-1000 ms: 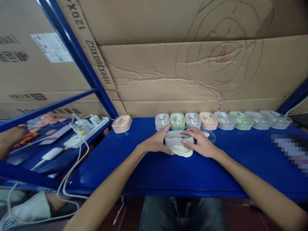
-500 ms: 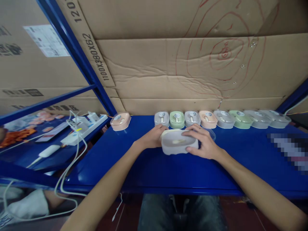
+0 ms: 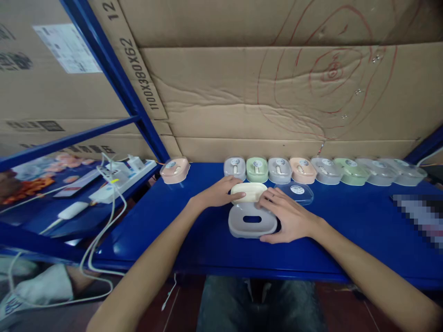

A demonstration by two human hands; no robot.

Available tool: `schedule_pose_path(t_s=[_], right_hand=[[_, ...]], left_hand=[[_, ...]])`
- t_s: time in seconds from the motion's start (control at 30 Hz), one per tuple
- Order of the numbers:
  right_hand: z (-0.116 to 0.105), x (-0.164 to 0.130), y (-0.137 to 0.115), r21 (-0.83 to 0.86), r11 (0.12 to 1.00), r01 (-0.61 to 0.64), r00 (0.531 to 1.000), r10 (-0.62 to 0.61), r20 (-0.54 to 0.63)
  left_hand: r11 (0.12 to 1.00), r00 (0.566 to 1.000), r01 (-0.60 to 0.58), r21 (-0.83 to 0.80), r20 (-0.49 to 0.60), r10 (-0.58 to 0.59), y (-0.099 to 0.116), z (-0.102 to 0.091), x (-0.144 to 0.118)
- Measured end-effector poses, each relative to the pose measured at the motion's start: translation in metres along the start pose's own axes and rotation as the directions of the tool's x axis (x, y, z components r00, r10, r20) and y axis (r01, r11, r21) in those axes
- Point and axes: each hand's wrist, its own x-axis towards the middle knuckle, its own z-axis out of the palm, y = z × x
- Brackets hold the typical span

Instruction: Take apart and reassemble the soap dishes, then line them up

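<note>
My left hand is closed on a cream rounded piece, its thumb lying across the face. In my right hand is a grey oval plastic box shell with a slot in its middle; the thumb is at the lower right edge and the fingers at the upper right. The shell sits just below the cream piece, close against it. Behind my right hand, a clear lid with a round label lies on the blue table.
A row of closed boxes in grey, green and peach lines the back. One peach box stands apart at left. Further left are a power strip and white cables. A cardboard wall rises behind, and a person's leg shows lower left.
The grey shell has come down and away from the cream piece, so its slot and the cream piece now show. My right hand moved down with the shell. The view shifted slightly.
</note>
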Motion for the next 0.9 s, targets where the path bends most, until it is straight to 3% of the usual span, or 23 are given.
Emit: schedule_pose_path(t_s=[0.9], right_hand=[[0.0069,0.0014,-0.0027,0.041,0.998,-0.047,0.999,0.046,0.015]], left_hand=[[0.996,0.998,-0.012,0.086,-0.054,0.017,-0.0078,0.0027,-0.0019]])
